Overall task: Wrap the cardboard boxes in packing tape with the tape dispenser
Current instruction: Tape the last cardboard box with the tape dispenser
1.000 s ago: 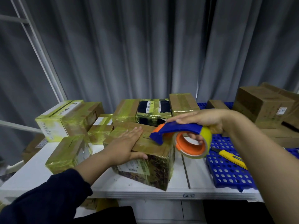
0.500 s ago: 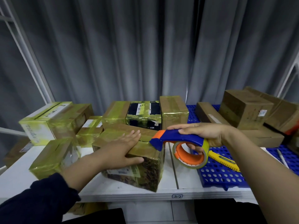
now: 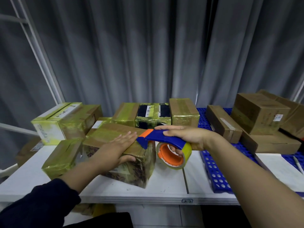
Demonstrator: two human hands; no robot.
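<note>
Fingers (image 3: 129, 136) of left hand (image 3: 117, 146) flat on taped box (image 3: 136, 170); right hand (image 3: 185, 136) tight around tape dispenser (image 3: 166, 139).

You stood at a white counter (image 3: 169, 183) whose front edge carried a small handwritten label (image 3: 187, 201). Behind the counter, a grey pleated curtain (image 3: 148, 55) hung across the whole back. A white metal frame (image 3: 37, 51) slanted up behind the counter's left end, and a blue perforated panel (image 3: 213, 171) covered its right end.
</note>
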